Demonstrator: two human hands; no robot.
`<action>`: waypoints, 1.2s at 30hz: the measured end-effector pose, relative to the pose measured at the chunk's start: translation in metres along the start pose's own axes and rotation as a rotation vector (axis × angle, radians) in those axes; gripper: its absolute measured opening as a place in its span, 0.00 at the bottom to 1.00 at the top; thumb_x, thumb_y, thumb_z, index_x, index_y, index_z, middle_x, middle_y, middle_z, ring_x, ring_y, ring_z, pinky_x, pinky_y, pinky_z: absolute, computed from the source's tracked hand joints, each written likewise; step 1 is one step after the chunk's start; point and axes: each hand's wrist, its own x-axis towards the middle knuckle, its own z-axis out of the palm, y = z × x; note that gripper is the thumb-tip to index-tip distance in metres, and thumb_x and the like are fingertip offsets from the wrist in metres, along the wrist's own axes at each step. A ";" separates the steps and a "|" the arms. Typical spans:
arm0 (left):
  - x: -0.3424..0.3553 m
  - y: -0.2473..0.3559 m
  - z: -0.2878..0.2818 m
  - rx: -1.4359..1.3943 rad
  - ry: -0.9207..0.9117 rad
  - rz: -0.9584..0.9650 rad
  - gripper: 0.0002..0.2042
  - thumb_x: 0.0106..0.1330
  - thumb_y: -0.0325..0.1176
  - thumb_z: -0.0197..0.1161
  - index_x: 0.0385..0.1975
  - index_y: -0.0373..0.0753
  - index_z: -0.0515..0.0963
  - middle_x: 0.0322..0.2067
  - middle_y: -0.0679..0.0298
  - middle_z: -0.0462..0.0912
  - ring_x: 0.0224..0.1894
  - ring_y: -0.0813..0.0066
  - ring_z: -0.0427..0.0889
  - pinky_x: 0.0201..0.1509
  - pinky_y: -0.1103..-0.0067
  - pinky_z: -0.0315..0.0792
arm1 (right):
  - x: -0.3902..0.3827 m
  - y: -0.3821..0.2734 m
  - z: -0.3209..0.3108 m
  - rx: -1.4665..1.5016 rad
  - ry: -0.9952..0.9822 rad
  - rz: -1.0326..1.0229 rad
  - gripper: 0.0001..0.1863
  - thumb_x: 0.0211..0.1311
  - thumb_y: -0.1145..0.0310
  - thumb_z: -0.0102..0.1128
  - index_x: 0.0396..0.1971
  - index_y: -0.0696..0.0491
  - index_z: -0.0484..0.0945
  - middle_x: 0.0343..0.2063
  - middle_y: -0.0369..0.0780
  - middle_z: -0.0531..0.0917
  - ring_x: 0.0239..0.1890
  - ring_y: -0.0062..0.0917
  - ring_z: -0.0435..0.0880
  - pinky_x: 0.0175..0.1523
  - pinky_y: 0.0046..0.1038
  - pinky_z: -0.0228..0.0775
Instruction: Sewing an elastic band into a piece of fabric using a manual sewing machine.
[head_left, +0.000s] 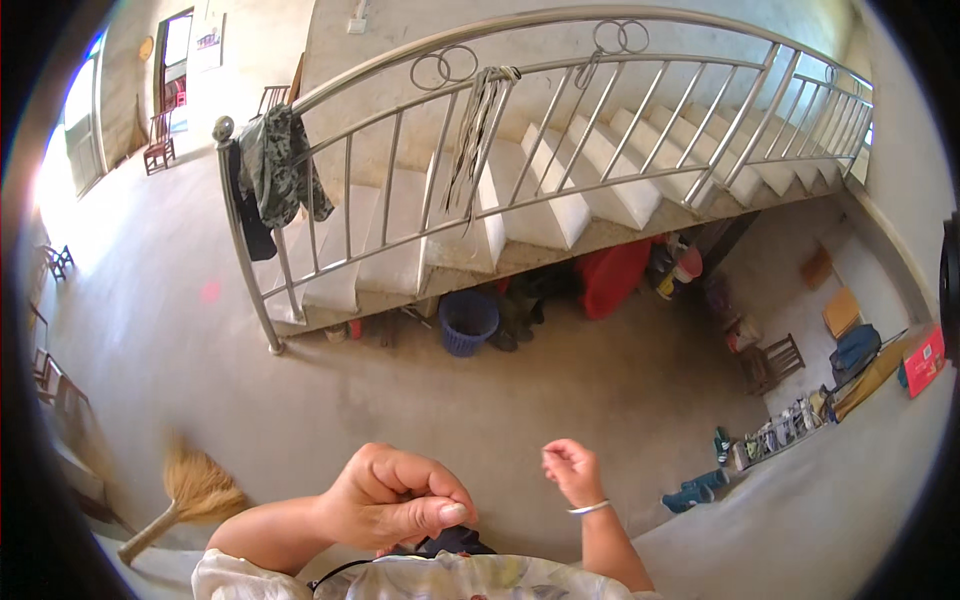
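Observation:
My left hand [405, 500] is in a pinch at the bottom centre, thumb against the curled index finger; anything between them is too small to make out. Just below it are a dark item [460, 542] and a black cord at my pale patterned clothing [450, 580]. Off to its right, apart from it, my right hand [572, 470], with a bangle [588, 508] at the wrist, has its fingertips closed together on nothing I can name. A straw broom [195, 475] stands at the lower left.
A staircase [510, 180] with steel railing rises ahead, a camouflage garment [270, 170] and straps [475, 140] hung on it. A blue bin [467, 325] and red object [605, 275] sit beneath. Chairs [160, 140] line the left; boots [697, 492] and a shoe rack [780, 430] stand right.

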 end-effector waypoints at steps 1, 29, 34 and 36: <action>0.018 -0.006 -0.013 0.021 0.022 0.033 0.09 0.59 0.31 0.56 0.25 0.30 0.76 0.17 0.65 0.75 0.20 0.84 0.70 0.21 0.86 0.64 | 0.020 0.006 -0.014 0.033 0.042 0.032 0.05 0.53 0.73 0.55 0.28 0.58 0.74 0.17 0.33 0.75 0.18 0.12 0.72 0.23 0.13 0.64; 0.302 -0.017 -0.401 0.173 0.423 -0.038 0.06 0.56 0.27 0.59 0.23 0.31 0.73 0.16 0.73 0.71 0.18 0.91 0.65 0.20 0.91 0.59 | 0.677 -0.229 0.061 0.145 0.105 -0.292 0.06 0.51 0.72 0.54 0.26 0.59 0.75 0.18 0.34 0.74 0.15 0.14 0.70 0.17 0.17 0.61; 0.335 -0.014 -0.437 0.112 0.377 -0.125 0.06 0.56 0.28 0.59 0.24 0.32 0.74 0.18 0.71 0.73 0.20 0.89 0.68 0.24 0.89 0.63 | 0.717 -0.236 0.081 0.093 0.296 -0.458 0.11 0.44 0.70 0.60 0.29 0.60 0.74 0.20 0.35 0.74 0.20 0.16 0.72 0.20 0.18 0.62; 0.345 -0.012 -0.442 0.123 0.360 -0.148 0.06 0.56 0.28 0.59 0.24 0.32 0.74 0.18 0.71 0.73 0.20 0.88 0.68 0.24 0.89 0.64 | 0.733 -0.241 0.084 0.002 0.355 -0.620 0.17 0.43 0.69 0.62 0.33 0.61 0.72 0.23 0.36 0.75 0.24 0.17 0.72 0.24 0.19 0.64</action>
